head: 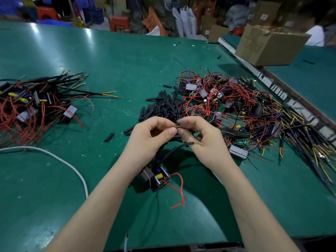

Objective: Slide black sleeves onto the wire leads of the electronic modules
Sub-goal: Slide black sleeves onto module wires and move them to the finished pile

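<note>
Far left on the green table (112, 57) there's a pile of modules with sleeved leads (34, 102), black tubing already over their wires, and a white cable (60, 159) curves across the mat just in front of it. My left hand (147, 139) is up in the middle, thumb and fingers curled in, pinching the bare wire ends (177, 126) right where they meet my other hand. Below my hands the module I'm on (154, 176) sits on the table, its black leads (163, 153) running up into my grip and a loose red wire (179, 190) curling off toward me. Behind my knuckles is the heap of black sleeves (163, 106). My right hand (201, 140) pinches the same wire tips, fingers curled tight. Can't tell if a sleeve is on them. Further right, the tangled pile of unsleeved modules (236, 106), then a cardboard box (269, 44).
</note>
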